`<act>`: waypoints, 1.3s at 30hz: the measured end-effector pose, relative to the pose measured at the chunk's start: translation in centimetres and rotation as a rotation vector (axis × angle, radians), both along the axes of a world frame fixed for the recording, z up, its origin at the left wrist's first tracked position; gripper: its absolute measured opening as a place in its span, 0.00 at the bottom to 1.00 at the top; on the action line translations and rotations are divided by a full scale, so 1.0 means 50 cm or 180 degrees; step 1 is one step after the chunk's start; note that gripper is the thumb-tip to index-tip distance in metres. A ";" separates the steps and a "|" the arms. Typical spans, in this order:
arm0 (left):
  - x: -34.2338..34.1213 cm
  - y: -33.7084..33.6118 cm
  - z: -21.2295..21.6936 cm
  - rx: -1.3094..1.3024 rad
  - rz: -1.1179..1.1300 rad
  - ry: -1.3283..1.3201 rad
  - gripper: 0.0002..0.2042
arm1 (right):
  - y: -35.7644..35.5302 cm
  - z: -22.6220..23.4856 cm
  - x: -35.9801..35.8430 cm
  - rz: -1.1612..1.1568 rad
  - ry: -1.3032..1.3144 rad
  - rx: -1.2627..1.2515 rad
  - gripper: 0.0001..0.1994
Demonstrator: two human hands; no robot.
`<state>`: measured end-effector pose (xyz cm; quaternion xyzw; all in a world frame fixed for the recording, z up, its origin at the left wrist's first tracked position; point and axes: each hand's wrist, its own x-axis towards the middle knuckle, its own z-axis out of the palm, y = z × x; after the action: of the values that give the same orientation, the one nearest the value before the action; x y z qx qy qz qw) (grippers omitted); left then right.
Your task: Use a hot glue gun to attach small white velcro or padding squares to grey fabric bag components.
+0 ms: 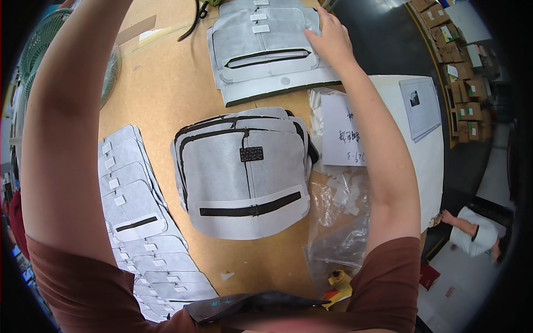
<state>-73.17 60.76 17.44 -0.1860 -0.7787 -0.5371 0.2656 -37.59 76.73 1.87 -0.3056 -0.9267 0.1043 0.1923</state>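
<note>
Brown particleboard surface (161,94) in a workshop. I see my right hand (332,40) flat, fingers spread, pressing the far stack of grey felt panels with slots (261,53), likely steadying it. Left hand out of frame, can't tell. Black-trimmed grey panels (244,177) piled centre.

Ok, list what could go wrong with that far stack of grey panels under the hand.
1. The right hand presses only the right edge of the far stack of grey panels; the layers already sit fanned out, so they may slide further askew.
2. The black cord lies right beside that stack and could snag a panel.
3. The clear plastic bag of small white tabs lies beneath the right forearm and could be dragged, spilling tabs.
</note>
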 end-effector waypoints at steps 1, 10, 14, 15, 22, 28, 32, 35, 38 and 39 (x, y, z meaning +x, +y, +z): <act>-0.025 -0.013 -0.008 -0.0020 0.0232 -0.0624 0.24 | 0.008 -0.012 0.004 -0.0016 -0.0075 -0.0029 0.33; 0.055 -0.147 -0.146 -0.3067 0.0278 -0.0110 0.30 | -0.038 0.019 0.018 -0.0048 -0.0122 0.0350 0.30; 0.147 -0.186 -0.122 -0.3162 -0.0141 0.0001 0.21 | -0.098 0.043 0.025 0.0267 -0.0043 0.0643 0.28; 0.167 -0.202 -0.129 -0.2895 -0.0314 0.0246 0.19 | -0.120 0.063 0.029 0.0334 -0.0004 0.0623 0.28; 0.557 -0.469 -0.127 -0.1765 -0.2148 -0.0054 0.07 | -0.313 0.246 0.122 0.1698 0.1089 0.0339 0.11; 0.827 -0.856 -0.146 -0.1752 -0.1486 -0.1522 0.10 | -0.608 0.336 0.303 0.2178 0.0864 -0.1354 0.08; 0.977 -1.041 -0.141 -0.1590 -0.1148 -0.2429 0.11 | -0.800 0.359 0.393 0.2753 0.0650 -0.3551 0.05; 1.037 -1.149 -0.101 -0.1495 -0.0885 -0.3247 0.13 | -0.928 0.461 0.395 0.3411 -0.0413 -0.6274 0.20; 1.066 -1.235 -0.075 -0.1535 -0.1004 -0.2709 0.12 | -1.035 0.521 0.373 0.5222 -0.1169 -0.7312 0.38; 1.067 -1.263 -0.055 -0.1609 -0.0976 -0.2890 0.11 | -1.088 0.517 0.361 0.6053 -0.0952 -0.7609 0.39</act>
<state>-19.83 -2.41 14.69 -0.1048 -0.8840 -0.3920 -0.2321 -19.53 22.31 27.70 0.4028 -0.1604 0.8144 -0.3857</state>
